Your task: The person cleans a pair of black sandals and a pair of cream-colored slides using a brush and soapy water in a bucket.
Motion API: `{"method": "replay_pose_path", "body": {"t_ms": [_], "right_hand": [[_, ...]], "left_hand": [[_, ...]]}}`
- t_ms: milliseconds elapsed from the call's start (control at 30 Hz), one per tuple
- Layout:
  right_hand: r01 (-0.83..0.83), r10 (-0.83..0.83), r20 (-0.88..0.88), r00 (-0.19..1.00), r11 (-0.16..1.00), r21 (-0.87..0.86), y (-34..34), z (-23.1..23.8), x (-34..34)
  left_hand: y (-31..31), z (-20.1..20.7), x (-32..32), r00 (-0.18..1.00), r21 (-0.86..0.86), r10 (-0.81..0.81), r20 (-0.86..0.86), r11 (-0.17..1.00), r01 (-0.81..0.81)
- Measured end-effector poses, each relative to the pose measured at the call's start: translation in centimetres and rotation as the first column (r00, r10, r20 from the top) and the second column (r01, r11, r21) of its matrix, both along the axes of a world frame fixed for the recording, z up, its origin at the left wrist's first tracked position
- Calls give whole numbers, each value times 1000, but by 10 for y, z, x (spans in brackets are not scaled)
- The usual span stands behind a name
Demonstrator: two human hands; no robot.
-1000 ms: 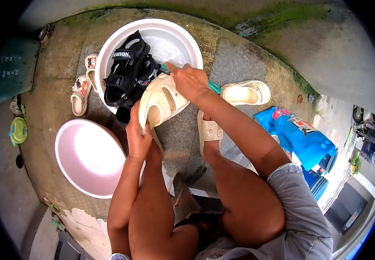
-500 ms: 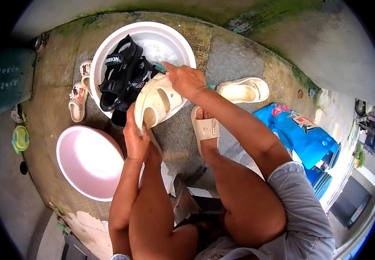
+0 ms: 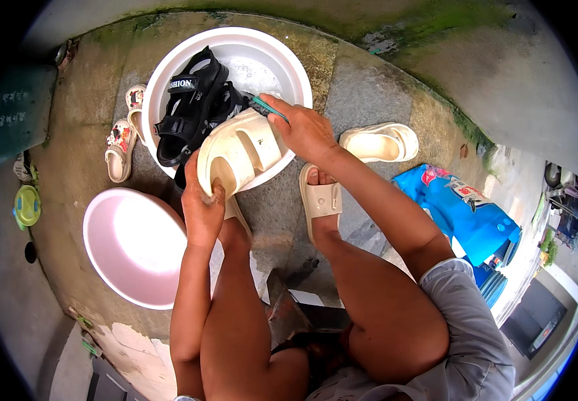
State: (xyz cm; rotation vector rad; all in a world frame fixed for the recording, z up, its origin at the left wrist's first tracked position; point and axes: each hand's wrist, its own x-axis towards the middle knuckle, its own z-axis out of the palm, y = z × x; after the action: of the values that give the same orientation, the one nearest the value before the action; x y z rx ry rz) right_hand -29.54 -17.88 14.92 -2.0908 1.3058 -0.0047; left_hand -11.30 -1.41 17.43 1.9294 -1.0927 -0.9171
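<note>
My left hand (image 3: 203, 212) grips the heel end of a cream clog (image 3: 239, 152), its thumb inside the opening. The clog is tilted over the near rim of a white basin (image 3: 295, 70). In my right hand (image 3: 307, 134) is a green-backed scrub brush (image 3: 265, 107), held by the toe end of the clog; my fingers partly hide it. Black strap sandals (image 3: 192, 100) rest in the basin beside the clog, with sudsy water (image 3: 252, 70) behind them. The other cream clog (image 3: 376, 144) sits on the ground to the right of the basin.
A pink basin (image 3: 132, 250) stands at the near left. Small decorated clogs (image 3: 120, 150) lie left of the white basin. At the right is a blue bag (image 3: 459, 210). My slippered foot (image 3: 321, 200) is just below the basin. A mossy wall (image 3: 402, 33) runs behind.
The clog has tipped and shifted slightly left in my left hand. My right hand has turned, so more of the brush shows. The whole view has shifted a little.
</note>
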Motion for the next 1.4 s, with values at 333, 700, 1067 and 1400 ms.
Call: {"method": "replay_pose_path", "body": {"t_ms": [333,700,1067,1400], "right_hand": [[46,-49,52,997,997,60,10,-8,-3],[49,-60,167,984,996,70,2,-14,1],[-287,273,-124,954,952,-109,-5,32,37],[-305,250,-220,943,912,-273,1,25,42]], "left_hand": [[-10,50,-25,993,103,-17,-119,994,30],[-11,-2,-28,900,226,290,-326,948,-224],[-25,-10,-33,958,156,227,-178,967,-200],[-15,-13,-33,976,106,122,-180,989,-104]]}}
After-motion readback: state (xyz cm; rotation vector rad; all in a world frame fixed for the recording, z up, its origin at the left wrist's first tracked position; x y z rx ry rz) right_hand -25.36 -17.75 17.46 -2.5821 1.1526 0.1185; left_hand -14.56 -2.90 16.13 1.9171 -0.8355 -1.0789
